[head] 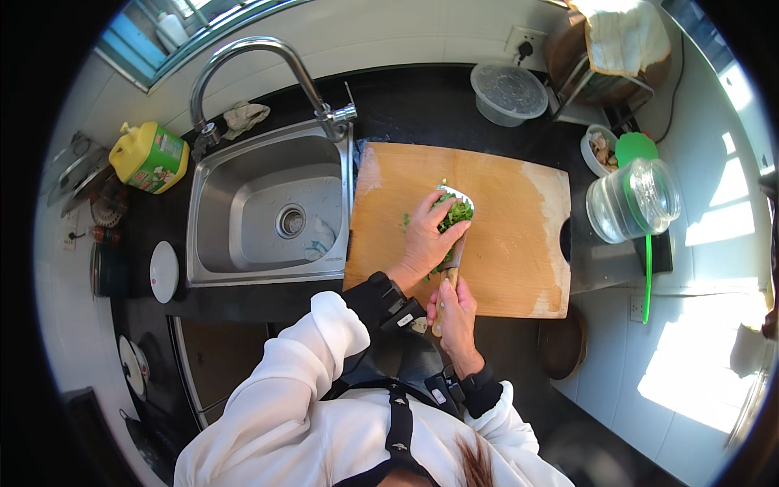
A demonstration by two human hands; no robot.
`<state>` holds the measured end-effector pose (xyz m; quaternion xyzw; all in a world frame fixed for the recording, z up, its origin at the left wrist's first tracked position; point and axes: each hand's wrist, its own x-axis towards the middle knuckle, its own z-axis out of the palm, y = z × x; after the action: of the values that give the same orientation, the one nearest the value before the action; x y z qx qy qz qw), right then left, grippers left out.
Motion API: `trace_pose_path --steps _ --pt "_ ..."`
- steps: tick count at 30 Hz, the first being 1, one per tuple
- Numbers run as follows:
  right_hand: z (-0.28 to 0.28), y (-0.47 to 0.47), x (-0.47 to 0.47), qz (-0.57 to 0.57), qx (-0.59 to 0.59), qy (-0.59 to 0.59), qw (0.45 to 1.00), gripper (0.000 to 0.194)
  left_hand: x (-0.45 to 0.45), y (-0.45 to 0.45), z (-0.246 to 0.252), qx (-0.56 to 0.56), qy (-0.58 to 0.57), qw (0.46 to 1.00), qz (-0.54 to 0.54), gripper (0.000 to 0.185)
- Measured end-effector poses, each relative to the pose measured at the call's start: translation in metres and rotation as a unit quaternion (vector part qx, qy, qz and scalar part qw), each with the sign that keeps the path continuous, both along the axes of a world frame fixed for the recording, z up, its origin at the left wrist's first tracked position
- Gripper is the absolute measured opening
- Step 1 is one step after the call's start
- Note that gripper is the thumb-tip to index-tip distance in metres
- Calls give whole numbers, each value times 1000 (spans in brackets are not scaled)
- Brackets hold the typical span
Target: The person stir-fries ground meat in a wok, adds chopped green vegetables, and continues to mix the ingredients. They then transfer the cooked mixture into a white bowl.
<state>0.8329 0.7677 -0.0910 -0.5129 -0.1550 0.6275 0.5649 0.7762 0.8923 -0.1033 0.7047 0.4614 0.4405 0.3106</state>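
My right hand (456,310) grips the wooden handle (449,286) of a kitchen knife. The knife's broad blade (457,252) points away from me above the wooden cutting board (511,237), and its far end looks bright white. Chopped green leaves (457,213) are heaped on the blade. My left hand (426,234) cups this heap from the left, with the thumb and fingers curled over it and hiding part of it. A few green bits (406,219) lie on the board left of my left hand.
Left of the board is a steel sink (268,182) with a tall faucet (255,42). A lidded plastic bowl (510,97) stands behind the board. To the right are a glass jar (627,201), a white bowl (599,149) and a green-handled utensil (647,280). A white plate (164,272) sits near the counter's left edge.
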Motion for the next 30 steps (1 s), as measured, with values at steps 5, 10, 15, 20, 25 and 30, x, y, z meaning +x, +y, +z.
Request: trace_pose_path --steps 5,10,15,20,25,30 --pt "20 1 -33 45 52 -14 998 14 -44 -1 32 61 -26 997 37 36" --pt "33 7 -115 152 89 11 984 15 -153 -15 51 107 -10 982 158 37" --pt "45 -14 -266 302 170 -21 938 17 -331 -70 71 187 -3 929 320 39" --pt "80 -97 -475 488 192 57 849 20 -554 -206 107 211 52 836 503 40" --pt "118 -187 -687 640 197 121 733 18 -769 -349 151 255 134 711 641 39" --pt "135 -275 -822 741 164 146 634 16 -885 -476 168 209 166 594 758 41"
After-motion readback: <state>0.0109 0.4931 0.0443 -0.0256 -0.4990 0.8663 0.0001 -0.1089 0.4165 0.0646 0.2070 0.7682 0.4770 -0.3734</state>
